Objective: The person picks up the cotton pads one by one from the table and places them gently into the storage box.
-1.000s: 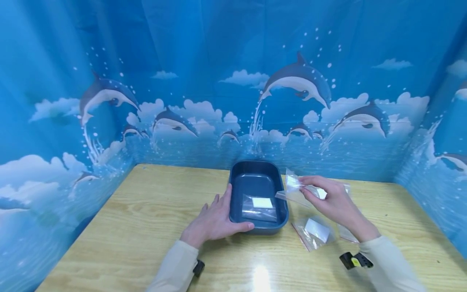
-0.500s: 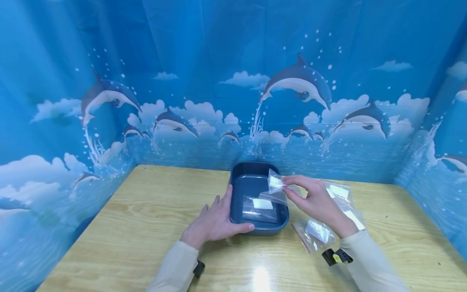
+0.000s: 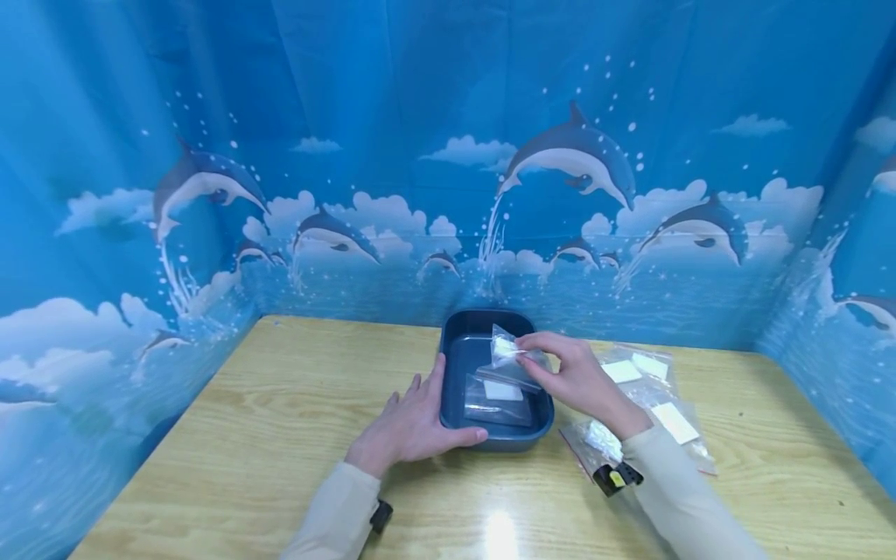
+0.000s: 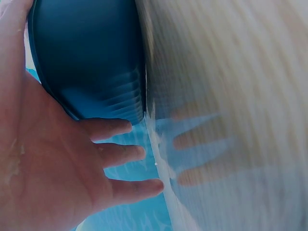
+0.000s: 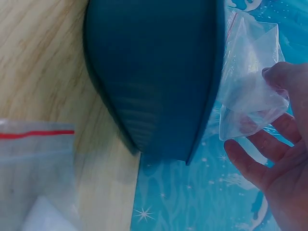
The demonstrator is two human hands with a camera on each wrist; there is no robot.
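Note:
A dark blue rectangular tray (image 3: 463,351) stands near the back of the table. My left hand (image 3: 413,426) rests against its left side, fingers spread and the thumb lying over the front rim. My right hand (image 3: 581,379) pinches a clear zip-lock bag (image 5: 248,79) between thumb and fingers, holding it above the tray. Something white shows in the held bag in the head view. Another zip-lock bag (image 3: 483,411) with a white label or card lies flat on the tray floor, partly overlapped by the held one.
Right of the tray, several more clear zip-lock bags with white pieces lie on the wooden table (image 3: 308,435), among them one bag (image 3: 675,424) beside the right forearm and another (image 3: 595,439) partly under the wrist. A blue dolphin-print curtain (image 3: 392,155) closes off the back and sides.
My right hand has carried the pinched zip-lock bag leftward from beside the tray to over it. My left hand has stayed at the tray's side.

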